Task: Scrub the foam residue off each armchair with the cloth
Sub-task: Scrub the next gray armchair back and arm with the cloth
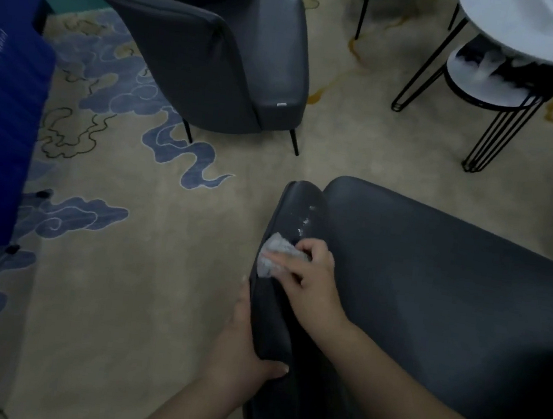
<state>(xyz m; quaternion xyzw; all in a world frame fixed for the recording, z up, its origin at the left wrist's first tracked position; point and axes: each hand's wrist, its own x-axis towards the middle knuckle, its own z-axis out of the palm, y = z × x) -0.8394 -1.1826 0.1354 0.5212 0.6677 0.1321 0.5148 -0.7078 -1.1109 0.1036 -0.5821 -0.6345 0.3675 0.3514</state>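
A dark grey armchair (432, 278) fills the lower right. On its left armrest (297, 208) lie white flecks of foam residue (306, 221). My right hand (308, 278) presses a crumpled grey cloth (275, 254) onto the armrest just below the foam. My left hand (246, 340) grips the armrest's outer edge lower down, thumb on the inner side. A second dark grey armchair (217, 47) stands at the upper middle, facing right.
A round white side table (543, 36) on black wire legs stands at the upper right, with a lower shelf (481, 91) under it. A blue cloth-covered table (0, 109) runs along the left edge. Patterned beige and blue carpet (148, 229) covers the floor.
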